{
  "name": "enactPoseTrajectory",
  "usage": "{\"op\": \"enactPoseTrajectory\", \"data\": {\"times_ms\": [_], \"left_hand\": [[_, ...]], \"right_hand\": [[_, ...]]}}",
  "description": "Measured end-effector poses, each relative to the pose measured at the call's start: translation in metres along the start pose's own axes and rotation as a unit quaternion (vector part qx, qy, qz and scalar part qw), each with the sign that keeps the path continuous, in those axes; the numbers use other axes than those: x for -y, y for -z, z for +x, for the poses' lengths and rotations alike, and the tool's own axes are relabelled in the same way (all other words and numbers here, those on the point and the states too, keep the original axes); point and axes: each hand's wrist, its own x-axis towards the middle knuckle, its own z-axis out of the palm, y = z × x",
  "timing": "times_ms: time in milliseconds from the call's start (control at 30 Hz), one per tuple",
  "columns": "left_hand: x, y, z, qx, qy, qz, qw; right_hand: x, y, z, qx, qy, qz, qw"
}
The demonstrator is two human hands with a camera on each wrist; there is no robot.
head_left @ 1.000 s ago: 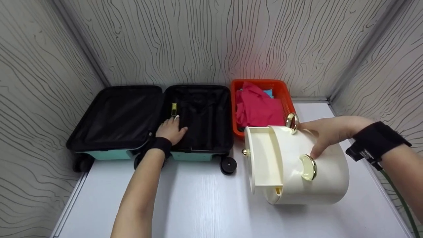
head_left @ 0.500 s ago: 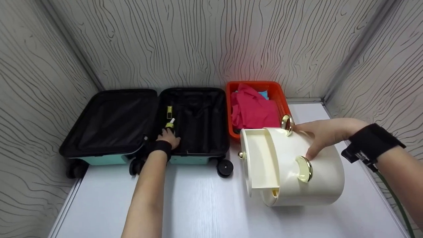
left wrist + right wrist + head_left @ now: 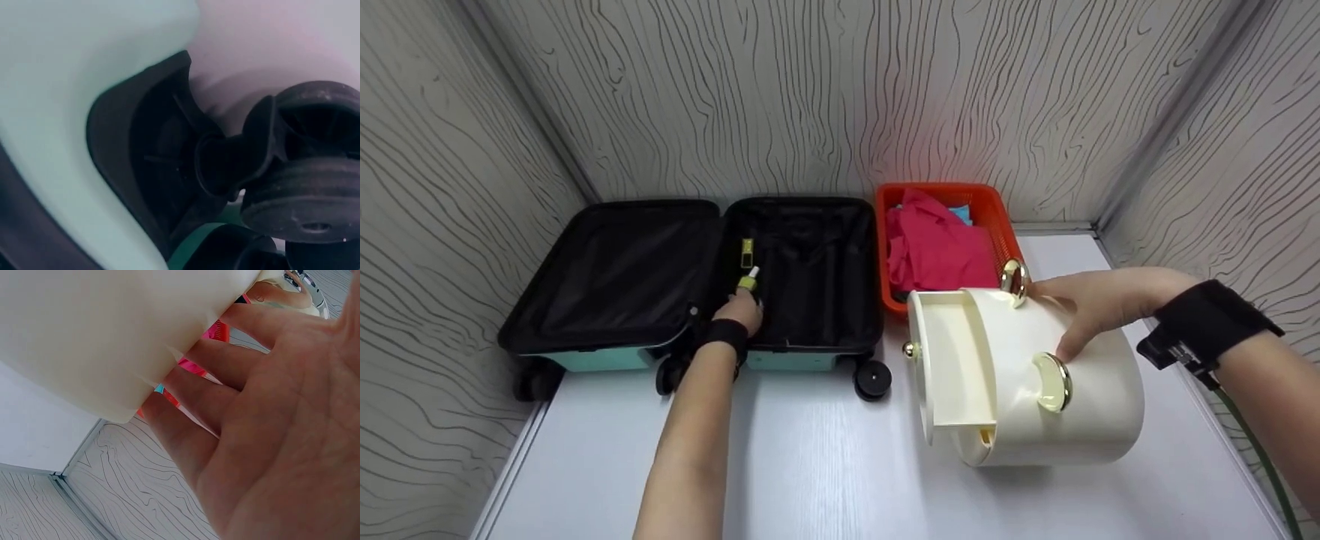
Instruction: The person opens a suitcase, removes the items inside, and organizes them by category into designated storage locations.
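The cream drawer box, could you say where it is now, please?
In the head view, the cream drawer box is right of centre, nearer the camera than the orange basket and right of the open suitcase, with the right hand on it.

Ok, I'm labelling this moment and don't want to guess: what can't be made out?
- Left hand: whether its fingers grip the white-tipped bottle; head view, the back of the hand hides them. In the left wrist view, it is outside the frame.
- Yellow-and-black item: any lettering; head view, too small.
- Red basket: what lies under the pink cloth; head view, that cloth covers it.
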Motion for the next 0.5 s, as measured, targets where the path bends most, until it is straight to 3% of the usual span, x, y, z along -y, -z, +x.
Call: {"op": "enactPoseTrajectory", "data": {"times_ms": [267,500], "left_hand": [[-0.0029,0.0013,-0.002,-0.023,0.04,-0.031,0.9985],[-0.0042,0.0039,-0.0017,0.005,0.03,0.002,0.9995]], "right_hand": [[-0.0011,-0.0011,0.0003,-0.007,0.005,-0.004,1.0],[-0.0006,-0.0008,-0.0004,-0.007,0.002,-0.001,1.0]]}}
